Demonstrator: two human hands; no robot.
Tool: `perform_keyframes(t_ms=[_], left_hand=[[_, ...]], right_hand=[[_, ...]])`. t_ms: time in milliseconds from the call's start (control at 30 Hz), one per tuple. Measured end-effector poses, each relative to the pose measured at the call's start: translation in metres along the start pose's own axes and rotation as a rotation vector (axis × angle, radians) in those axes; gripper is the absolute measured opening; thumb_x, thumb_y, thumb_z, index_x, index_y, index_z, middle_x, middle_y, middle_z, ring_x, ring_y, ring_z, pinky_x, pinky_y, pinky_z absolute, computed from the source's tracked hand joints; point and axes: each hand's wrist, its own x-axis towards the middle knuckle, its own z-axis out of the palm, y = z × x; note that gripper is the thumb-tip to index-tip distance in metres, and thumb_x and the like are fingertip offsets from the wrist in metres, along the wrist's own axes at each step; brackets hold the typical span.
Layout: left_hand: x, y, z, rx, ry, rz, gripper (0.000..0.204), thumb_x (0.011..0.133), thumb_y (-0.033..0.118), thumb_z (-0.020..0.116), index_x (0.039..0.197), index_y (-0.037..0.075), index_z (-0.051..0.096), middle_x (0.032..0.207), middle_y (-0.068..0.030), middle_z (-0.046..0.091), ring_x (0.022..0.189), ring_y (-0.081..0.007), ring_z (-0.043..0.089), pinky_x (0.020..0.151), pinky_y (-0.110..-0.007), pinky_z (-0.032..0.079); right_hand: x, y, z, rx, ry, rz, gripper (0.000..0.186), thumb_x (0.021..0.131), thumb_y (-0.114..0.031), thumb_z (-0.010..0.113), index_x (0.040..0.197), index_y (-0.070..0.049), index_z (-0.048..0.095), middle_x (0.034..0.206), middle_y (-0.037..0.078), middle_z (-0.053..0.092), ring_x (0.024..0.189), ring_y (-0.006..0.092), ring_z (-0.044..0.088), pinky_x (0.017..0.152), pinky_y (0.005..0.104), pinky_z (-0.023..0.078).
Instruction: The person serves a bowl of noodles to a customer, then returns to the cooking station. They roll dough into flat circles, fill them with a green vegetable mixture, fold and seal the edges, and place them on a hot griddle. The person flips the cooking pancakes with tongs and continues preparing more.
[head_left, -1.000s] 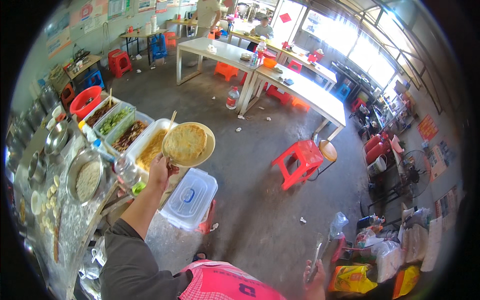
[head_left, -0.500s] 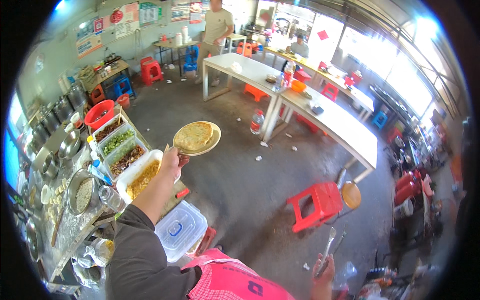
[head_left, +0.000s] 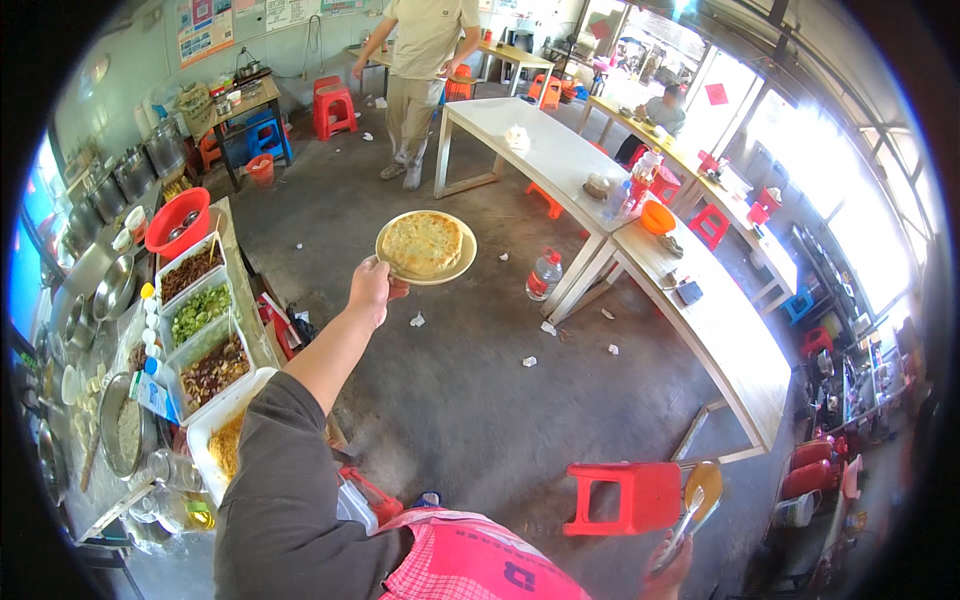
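My left hand (head_left: 374, 290) reaches forward, closed on the near rim of a pale plate (head_left: 455, 268). On that plate lies a round, golden-brown flatbread (head_left: 422, 243). Low at the right, my right hand (head_left: 670, 565) is closed around metal tongs (head_left: 692, 510), whose tips point up and away from me. Nothing shows between the tong arms. The plate is held out over the floor, apart from any table.
Tubs with chopped greens (head_left: 201, 314) and other fillings line the counter at left, beside a red basin (head_left: 178, 222). White tables (head_left: 700, 335) run along the right. A red stool (head_left: 625, 497) stands near me. A person (head_left: 425, 60) stands ahead.
I have moved forward past the counter, with the plate still in my left hand. The person ahead appears closer. The tongs in my right hand now overlap the stool area.
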Motion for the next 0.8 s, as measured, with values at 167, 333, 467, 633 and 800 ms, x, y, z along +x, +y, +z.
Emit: perform_keyframes(t_ms=[167, 333, 467, 633, 800], left_hand=[[0.066, 0.001, 0.052, -0.073, 0.080, -0.015, 0.023, 0.095, 0.011, 0.037, 0.100, 0.000, 0.056, 0.080, -0.0092, 0.062, 0.061, -0.0157, 0.061, 0.055, -0.029, 0.055], [0.113, 0.010, 0.094, -0.144, 0.194, -0.045, 0.021, 0.093, 0.011, 0.039, 0.099, 0.000, 0.056, 0.078, -0.0096, 0.062, 0.060, -0.0157, 0.060, 0.053, -0.028, 0.054], [0.166, 0.015, 0.103, -0.110, 0.251, -0.014, 0.020, 0.091, 0.009, 0.040, 0.097, -0.001, 0.056, 0.076, -0.0101, 0.061, 0.059, -0.0160, 0.060, 0.052, -0.028, 0.054], [0.258, 0.019, 0.109, -0.089, 0.212, 0.054, 0.020, 0.090, 0.008, 0.039, 0.097, -0.001, 0.056, 0.074, -0.0101, 0.061, 0.057, -0.0159, 0.060, 0.052, -0.029, 0.055], [0.335, 0.018, 0.115, -0.049, 0.197, 0.050, 0.022, 0.091, 0.008, 0.038, 0.099, -0.002, 0.056, 0.074, -0.0109, 0.062, 0.056, -0.0166, 0.061, 0.054, -0.030, 0.055]], right_hand=[[0.081, -0.010, 0.078, -0.029, -0.120, 0.074, 0.025, 0.098, -0.035, 0.049, 0.107, -0.013, 0.056, 0.088, 0.007, 0.069, 0.061, 0.0137, 0.064, 0.046, 0.0257, 0.054], [0.161, -0.007, 0.134, -0.034, -0.189, 0.155, 0.023, 0.098, -0.031, 0.050, 0.105, -0.010, 0.056, 0.091, 0.014, 0.069, 0.061, 0.0184, 0.066, 0.047, 0.0273, 0.055], [0.194, 0.007, 0.191, -0.105, -0.113, 0.207, 0.023, 0.097, -0.031, 0.053, 0.103, -0.009, 0.056, 0.086, 0.011, 0.068, 0.057, 0.0155, 0.063, 0.045, 0.0241, 0.052], [0.237, 0.033, 0.254, -0.149, -0.108, 0.236, 0.024, 0.095, -0.032, 0.057, 0.101, -0.009, 0.057, 0.084, 0.009, 0.068, 0.057, 0.0145, 0.062, 0.046, 0.0228, 0.052], [0.264, 0.072, 0.315, -0.194, -0.199, 0.275, 0.021, 0.096, -0.032, 0.054, 0.102, -0.012, 0.055, 0.087, 0.009, 0.066, 0.061, 0.0148, 0.062, 0.046, 0.0244, 0.053]])
